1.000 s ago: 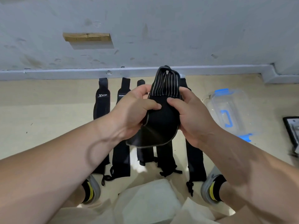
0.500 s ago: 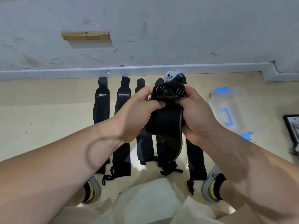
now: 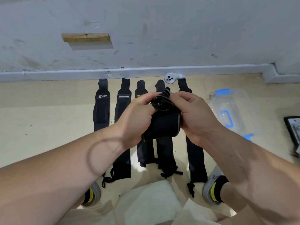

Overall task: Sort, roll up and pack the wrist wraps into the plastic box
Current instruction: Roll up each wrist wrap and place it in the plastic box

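Gripping one half-rolled wrap (image 3: 162,125), left hand (image 3: 138,117) and right hand (image 3: 194,114) block floor wraps (image 3: 101,109); plastic box (image 3: 230,108) sits right.

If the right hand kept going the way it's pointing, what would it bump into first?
The right hand grips the half-rolled wrist wrap, so that comes first. Just beyond it is probably the left hand, which holds the wrap's other side.

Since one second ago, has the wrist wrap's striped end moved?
Yes, downward. The striped end reached the baseboard before; now it lies curled between the left hand and right hand, below the white controller.
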